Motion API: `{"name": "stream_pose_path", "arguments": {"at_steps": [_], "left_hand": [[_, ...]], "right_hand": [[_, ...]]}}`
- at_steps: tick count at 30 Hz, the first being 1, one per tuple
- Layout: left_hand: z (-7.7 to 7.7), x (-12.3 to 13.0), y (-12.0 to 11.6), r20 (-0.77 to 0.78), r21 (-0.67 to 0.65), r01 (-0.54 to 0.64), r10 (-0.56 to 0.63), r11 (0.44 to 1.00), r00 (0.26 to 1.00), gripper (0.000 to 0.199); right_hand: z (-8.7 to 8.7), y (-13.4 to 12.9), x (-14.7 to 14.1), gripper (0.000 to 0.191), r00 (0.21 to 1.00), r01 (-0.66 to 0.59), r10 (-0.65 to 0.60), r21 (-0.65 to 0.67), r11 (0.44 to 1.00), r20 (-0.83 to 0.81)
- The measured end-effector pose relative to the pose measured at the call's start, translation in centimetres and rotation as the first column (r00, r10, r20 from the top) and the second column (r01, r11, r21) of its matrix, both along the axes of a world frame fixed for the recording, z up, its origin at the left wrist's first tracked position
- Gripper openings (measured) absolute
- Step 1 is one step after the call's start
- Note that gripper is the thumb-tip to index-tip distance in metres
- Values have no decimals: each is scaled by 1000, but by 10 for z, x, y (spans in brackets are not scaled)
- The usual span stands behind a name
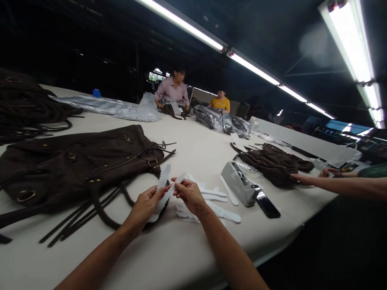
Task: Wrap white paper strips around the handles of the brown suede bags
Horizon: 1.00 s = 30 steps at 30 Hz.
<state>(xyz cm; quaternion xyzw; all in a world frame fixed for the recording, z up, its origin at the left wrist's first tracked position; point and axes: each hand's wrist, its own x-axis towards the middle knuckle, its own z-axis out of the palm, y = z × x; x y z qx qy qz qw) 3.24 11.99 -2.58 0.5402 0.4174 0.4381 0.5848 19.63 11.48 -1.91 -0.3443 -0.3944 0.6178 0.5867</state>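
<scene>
By the bench's front edge, the left hand clasps a strip; the right hand pinches white plastic.

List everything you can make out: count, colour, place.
Table: 1, off-white, across the middle
Large bag: 1, dark brown, near left
Other bags: 2, dark brown, right and far centre
Strapped pile: 1, dark brown, far left
Cards: 2, white, by other bags
Toothed strips: several, white, in hands and centre
Tape dispenser: 1, grey, right of strips
Phone: 1, black, beside dispenser
Wrapped bundles: uncountable, dark, far centre-right
Clear plastic: uncountable, translucent, far left
Unclear object: 1, blue, far left
Ceiling lights: several, white, overhead
Co-workers: at least 3, pink, yellow, green clothing, far side and right
Left hand: 1, bare, centre, gripping strip
Right hand: 1, bare, centre, pinching strip
</scene>
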Motion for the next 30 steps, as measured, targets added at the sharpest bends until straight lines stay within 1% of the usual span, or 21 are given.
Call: {"name": "stream_pose_path", "arguments": {"at_steps": [5, 10, 12, 13, 14, 15, 16, 17, 19, 20, 21, 22, 23, 24, 25, 26, 27, 28, 30], "left_hand": [[4, 2, -2, 16, -25, -3, 3, 1000, 1000, 61], [3, 1, -2, -16, 28, -17, 17, 999, 1000, 52], [3, 1, -3, -22, 13, -1, 1, 1000, 1000, 52], [3, 1, -3, -11, -4, 10, -10, 1000, 1000, 52], [4, 2, -3, 6, -21, 22, -21, 1000, 1000, 51], [4, 2, -4, 28, -33, 30, -29, 999, 999, 51], [5, 2, -5, 49, -42, 39, -37, 998, 998, 50], [7, 2, -7, 66, -47, 45, -42, 998, 997, 49], [10, 3, -10, 86, -61, 57, -52, 996, 995, 48], [12, 3, -12, 89, -68, 62, -56, 996, 994, 48], [13, 4, -13, 85, -72, 65, -59, 995, 995, 47], [13, 4, -14, 71, -74, 68, -62, 995, 996, 47], [13, 5, -14, 49, -71, 73, -70, 995, 996, 47], [13, 5, -15, 22, -64, 85, -83, 994, 996, 47], [12, 5, -14, -6, -52, 97, -97, 994, 995, 48], [10, 5, -14, -35, -40, 111, -112, 993, 993, 49], [9, 5, -14, -61, -31, 124, -126, 992, 990, 50], [8, 5, -13, -82, -23, 132, -134, 991, 988, 51], [6, 6, -13, -110, -21, 138, -140, 990, 984, 52]], "right_hand": [[3, -1, 2, 34, 999, 0, 0, -11, 1000, -39], [4, -2, 1, 33, 996, 19, -23, -45, 999, -81], [4, 0, 5, 35, 992, 67, -73, -60, 996, -104], [5, 1, 10, 37, 989, 114, -119, -61, 992, -90], [5, 3, 17, 37, 982, 184, -186, -53, 981, -26], [5, 4, 25, 37, 961, 268, -265, -37, 963, 78], [6, 6, 33, 36, 919, 351, -341, -12, 936, 200], [6, 7, 41, 34, 861, 421, -404, 13, 907, 310], [7, 8, 54, 35, 702, 552, -528, 104, 828, 478], [6, 8, 56, 38, 620, 598, -585, 167, 783, 523], [6, 7, 55, 39, 566, 613, -622, 228, 757, 541], [6, 6, 51, 37, 554, 589, -622, 267, 763, 554], [5, 5, 45, 33, 600, 524, -574, 268, 809, 558], [5, 3, 36, 31, 690, 423, -475, 229, 877, 546], [4, 2, 27, 31, 790, 302, -346, 169, 938, 507], [3, 1, 18, 31, 856, 205, -240, 127, 971, 457], [2, 0, 11, 32, 891, 153, -185, 110, 982, 415], [1, -1, 5, 31, 905, 143, -177, 115, 983, 386], [0, -3, -2, 31, 910, 187, -229, 150, 971, 347]]}}
